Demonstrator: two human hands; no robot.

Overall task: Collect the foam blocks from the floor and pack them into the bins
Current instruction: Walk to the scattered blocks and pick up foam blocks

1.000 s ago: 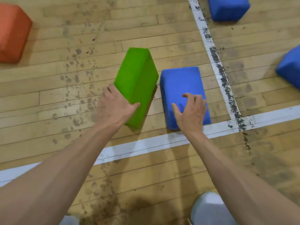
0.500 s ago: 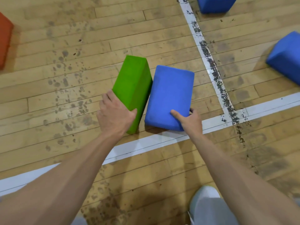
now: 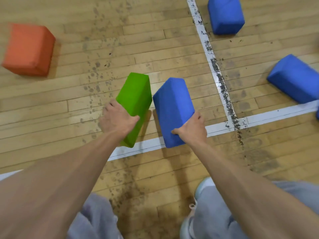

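Item: green foam block (image 3: pixel 134 100), rectangular, matte, fine-grained, soft-cornered; the left hand (image 3: pixel 117 119) grips its near end, tilted above the worn plank floor (image 3: pixel 155 49). Item: blue foam block (image 3: pixel 172 107), same shape; the right hand (image 3: pixel 191 128) clasps its near end, just beside the green one. Lying on the floor: orange block (image 3: pixel 29 49) at left; far blue block (image 3: pixel 225 14) at top; side blue block (image 3: pixel 295 78) at right. Scuffed white painted line (image 3: pixel 276 114).

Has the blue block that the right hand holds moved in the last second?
Yes. The blue block lay flat just beyond the white line; now the right hand grips it tipped up, its near end overlapping that line.
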